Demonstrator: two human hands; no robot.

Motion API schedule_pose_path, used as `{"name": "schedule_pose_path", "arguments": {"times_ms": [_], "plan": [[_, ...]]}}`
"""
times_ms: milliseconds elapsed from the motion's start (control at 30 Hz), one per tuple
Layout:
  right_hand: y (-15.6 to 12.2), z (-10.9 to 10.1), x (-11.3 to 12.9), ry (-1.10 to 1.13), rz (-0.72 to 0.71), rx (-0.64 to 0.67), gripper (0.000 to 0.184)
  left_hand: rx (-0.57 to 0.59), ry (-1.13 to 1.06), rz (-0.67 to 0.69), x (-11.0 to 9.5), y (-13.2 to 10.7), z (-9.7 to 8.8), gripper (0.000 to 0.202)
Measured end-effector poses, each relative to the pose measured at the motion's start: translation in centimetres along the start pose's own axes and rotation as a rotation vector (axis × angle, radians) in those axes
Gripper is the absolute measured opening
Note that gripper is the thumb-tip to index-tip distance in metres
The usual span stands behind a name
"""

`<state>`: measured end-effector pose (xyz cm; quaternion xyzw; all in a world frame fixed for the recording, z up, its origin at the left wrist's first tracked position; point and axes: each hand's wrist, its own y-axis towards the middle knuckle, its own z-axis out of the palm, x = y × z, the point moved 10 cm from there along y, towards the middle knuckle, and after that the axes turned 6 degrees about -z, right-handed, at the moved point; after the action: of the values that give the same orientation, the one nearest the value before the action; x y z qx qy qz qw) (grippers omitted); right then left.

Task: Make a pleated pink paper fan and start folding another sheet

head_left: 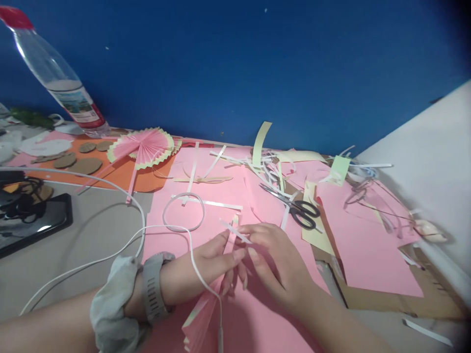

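Note:
My left hand [217, 260] is closed round a folded pink paper fan [200, 318] with pale green edging. The fan's pleats spread below the hand, and its narrow end sticks up above the fingers. A thin white strip [235, 231] crosses that narrow end. My right hand [274, 260] has its thumb and index finger at the strip's right end, close against the left fingertips. The exact contact there is partly hidden. A white cable [193, 260] runs over my left wrist and the fan. Pink paper [228, 162] lies beneath both hands.
Black-handled scissors [303, 213] lie right of centre among paper scraps. A tape-like ring [184, 228] and white strips sit ahead. Opened pink fans [147, 147] rest on orange paper, near a bottle [77, 93]. A phone [37, 223] is at left, glasses [362, 193] at right.

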<state>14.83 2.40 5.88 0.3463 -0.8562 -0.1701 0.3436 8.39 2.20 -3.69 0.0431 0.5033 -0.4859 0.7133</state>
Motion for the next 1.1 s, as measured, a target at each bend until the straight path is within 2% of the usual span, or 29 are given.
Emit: {"name": "schedule_pose_path", "arguments": {"times_ms": [100, 233, 467, 733, 867, 967, 1100], "plan": [[-0.1, 0.5, -0.6, -0.013, 0.040, 0.035, 0.025, -0.049, 0.085, 0.031, -0.8, -0.5, -0.5, 0.033], [-0.1, 0.7, -0.8, -0.021, 0.045, 0.047, 0.025, -0.081, 0.145, 0.046, -1.5, -1.1, -0.5, 0.032], [-0.1, 0.9, -0.9, -0.049, 0.051, 0.070, 0.031, -0.030, 0.117, 0.035, -1.0, -1.0, 0.0, 0.026], [-0.2, 1.1, -1.2, 0.018, 0.073, 0.097, 0.035, -0.023, 0.099, 0.154, -2.1, -1.2, 0.5, 0.024], [-0.1, -0.1, -0.2, 0.089, 0.004, -0.018, 0.032, -0.107, 0.186, 0.262, -3.3, -1.5, 0.1, 0.026], [-0.5, -1.0, 0.1, 0.155, 0.007, -0.110, 0.030, -0.220, 0.206, 0.373, -4.6, -2.0, -0.9, 0.027], [-0.9, 0.2, -0.7, 0.311, 0.155, -0.045, 0.026, -0.486, 0.313, 0.517, -6.6, -3.3, -3.3, 0.024]]}}
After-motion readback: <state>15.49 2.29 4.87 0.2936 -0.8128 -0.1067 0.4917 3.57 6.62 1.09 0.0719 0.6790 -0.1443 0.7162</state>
